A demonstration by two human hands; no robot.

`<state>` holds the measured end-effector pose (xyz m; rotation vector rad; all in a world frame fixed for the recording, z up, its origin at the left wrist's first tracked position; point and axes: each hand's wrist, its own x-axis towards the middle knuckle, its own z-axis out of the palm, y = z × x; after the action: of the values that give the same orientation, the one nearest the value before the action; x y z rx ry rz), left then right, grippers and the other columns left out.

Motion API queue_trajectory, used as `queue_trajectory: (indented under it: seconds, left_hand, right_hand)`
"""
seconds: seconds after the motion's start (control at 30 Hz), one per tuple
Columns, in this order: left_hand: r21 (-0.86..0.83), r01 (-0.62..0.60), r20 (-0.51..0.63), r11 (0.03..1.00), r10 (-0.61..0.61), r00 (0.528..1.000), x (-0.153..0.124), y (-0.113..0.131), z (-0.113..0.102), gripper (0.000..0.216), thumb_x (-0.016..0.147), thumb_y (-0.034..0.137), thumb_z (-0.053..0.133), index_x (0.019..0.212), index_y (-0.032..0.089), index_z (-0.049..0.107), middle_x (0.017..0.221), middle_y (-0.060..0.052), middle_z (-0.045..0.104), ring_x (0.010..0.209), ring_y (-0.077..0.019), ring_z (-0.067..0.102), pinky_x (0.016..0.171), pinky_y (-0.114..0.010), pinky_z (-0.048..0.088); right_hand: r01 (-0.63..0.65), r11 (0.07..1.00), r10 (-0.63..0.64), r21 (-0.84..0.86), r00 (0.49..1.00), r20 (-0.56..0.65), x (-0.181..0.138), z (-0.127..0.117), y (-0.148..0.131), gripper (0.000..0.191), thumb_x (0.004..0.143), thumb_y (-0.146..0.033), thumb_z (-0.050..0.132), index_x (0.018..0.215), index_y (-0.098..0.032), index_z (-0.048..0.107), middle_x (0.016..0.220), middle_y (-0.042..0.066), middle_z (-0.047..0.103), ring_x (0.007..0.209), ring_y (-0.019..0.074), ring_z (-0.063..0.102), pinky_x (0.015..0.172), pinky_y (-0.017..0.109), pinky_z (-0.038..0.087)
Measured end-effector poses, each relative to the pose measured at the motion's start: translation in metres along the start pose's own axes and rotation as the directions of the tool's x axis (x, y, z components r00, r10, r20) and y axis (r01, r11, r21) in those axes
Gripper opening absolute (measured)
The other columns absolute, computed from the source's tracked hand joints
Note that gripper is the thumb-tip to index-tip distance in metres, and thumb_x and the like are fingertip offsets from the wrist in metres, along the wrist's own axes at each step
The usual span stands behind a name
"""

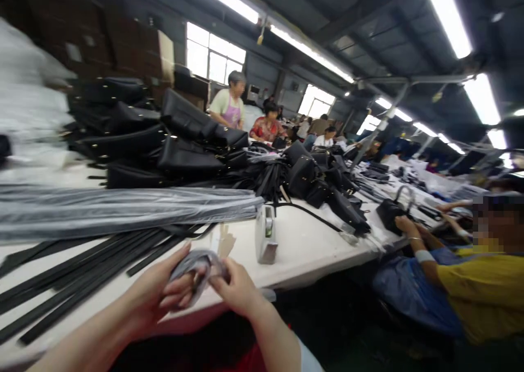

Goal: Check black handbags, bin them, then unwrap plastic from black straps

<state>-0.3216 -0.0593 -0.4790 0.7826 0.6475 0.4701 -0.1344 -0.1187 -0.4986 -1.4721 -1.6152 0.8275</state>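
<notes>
My left hand (158,291) and my right hand (236,288) meet at the near edge of the white table (311,246). Between them they grip a small crumpled bundle of clear plastic wrap (195,264) with something dark inside; what it is I cannot tell. Long black straps (82,276) lie flat on the table just left of my left hand. A long bundle wrapped in clear plastic (123,209) lies across the table behind them.
A tape dispenser (266,235) stands beyond my right hand. Black handbags (180,137) are piled at the back. A person in a yellow shirt (483,284) sits at right, hand on a bag (391,211). Other people work farther along.
</notes>
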Motion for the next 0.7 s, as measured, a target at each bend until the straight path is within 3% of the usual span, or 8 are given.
queue_trajectory:
  seconds: [0.1,0.2,0.33,0.4,0.5,0.57,0.63,0.7]
  left_hand:
    - [-0.164,0.011,-0.025,0.986,-0.015,1.0,-0.01,0.031,0.014,0.064,0.094,0.052,0.026,0.07,0.006,0.064,0.035,0.012,0.016,0.031,-0.0028,0.012,0.039,-0.019,0.033]
    - [-0.117,-0.17,-0.077,0.978,0.162,0.984,-0.007,0.05,0.02,0.057,0.096,0.046,0.026,0.079,0.006,0.064,0.041,0.011,0.02,0.035,-0.004,0.016,0.048,-0.02,0.038]
    - [0.43,-0.54,-0.207,0.723,0.662,0.721,0.01,0.036,0.011,0.045,0.089,0.053,0.039,0.086,0.013,0.059,0.062,0.002,0.045,0.055,-0.0122,0.043,0.068,-0.03,0.044]
    - [0.686,-0.492,-0.101,0.535,0.74,0.665,0.016,0.017,0.003,0.039,0.083,0.055,0.048,0.077,0.017,0.056,0.069,-0.002,0.052,0.063,-0.0167,0.047,0.071,-0.032,0.042]
    - [0.909,-0.353,0.176,0.221,0.562,0.808,0.011,-0.011,-0.006,0.037,0.085,0.053,0.045,0.075,0.019,0.056,0.072,-0.005,0.057,0.067,-0.0205,0.05,0.068,-0.032,0.038]
    - [0.96,-0.263,0.201,0.099,0.416,0.887,0.003,-0.023,-0.009,0.039,0.086,0.054,0.042,0.076,0.02,0.059,0.073,-0.006,0.061,0.067,-0.0214,0.053,0.065,-0.031,0.036]
    - [0.97,-0.157,0.094,0.186,0.311,0.946,-0.004,-0.029,-0.012,0.045,0.084,0.058,0.044,0.067,0.019,0.06,0.062,-0.005,0.06,0.058,-0.0193,0.052,0.058,-0.029,0.033]
    - [0.902,-0.056,0.001,0.427,0.127,0.992,-0.007,-0.031,-0.015,0.056,0.082,0.066,0.04,0.055,0.019,0.056,0.046,-0.001,0.051,0.044,-0.0153,0.045,0.049,-0.027,0.029]
  right_hand:
    - [-0.048,0.997,0.051,0.06,0.997,-0.054,0.0,0.016,0.007,0.034,0.081,-0.037,0.063,0.107,-0.017,0.059,0.069,-0.003,0.053,0.063,0.0112,0.047,0.061,0.023,0.038]
    - [-0.13,0.984,0.098,0.124,0.967,0.234,-0.007,0.031,0.006,0.028,0.089,-0.039,0.051,0.1,-0.017,0.065,0.058,-0.005,0.046,0.053,0.0092,0.043,0.053,0.022,0.034]
    - [-0.254,0.907,0.003,0.334,0.8,0.6,-0.02,0.04,-0.015,0.04,0.09,-0.049,0.046,0.098,-0.015,0.066,0.056,-0.004,0.051,0.046,0.0069,0.042,0.046,0.019,0.033]
    - [-0.282,0.834,-0.039,0.474,0.827,0.561,-0.02,0.031,-0.022,0.043,0.087,-0.053,0.049,0.094,-0.013,0.064,0.05,-0.006,0.047,0.041,0.006,0.04,0.045,0.019,0.033]
    - [-0.298,0.856,0.052,0.422,0.862,0.504,-0.013,0.008,-0.017,0.039,0.084,-0.052,0.053,0.083,-0.014,0.06,0.047,-0.007,0.046,0.037,0.006,0.04,0.043,0.019,0.033]
    - [-0.263,0.942,0.118,0.207,0.839,0.531,-0.009,-0.006,-0.007,0.032,0.086,-0.046,0.053,0.084,-0.015,0.06,0.054,-0.004,0.054,0.042,0.0077,0.046,0.044,0.019,0.034]
    - [-0.087,0.993,0.117,-0.084,0.872,0.475,-0.006,-0.014,0.001,0.026,0.089,-0.039,0.051,0.085,-0.016,0.063,0.067,0.0,0.062,0.057,0.0107,0.055,0.054,0.021,0.039]
    - [0.092,0.929,0.052,-0.359,0.926,0.373,-0.003,-0.015,0.007,0.03,0.091,-0.038,0.048,0.08,-0.017,0.065,0.075,0.003,0.065,0.068,0.013,0.056,0.063,0.023,0.039]
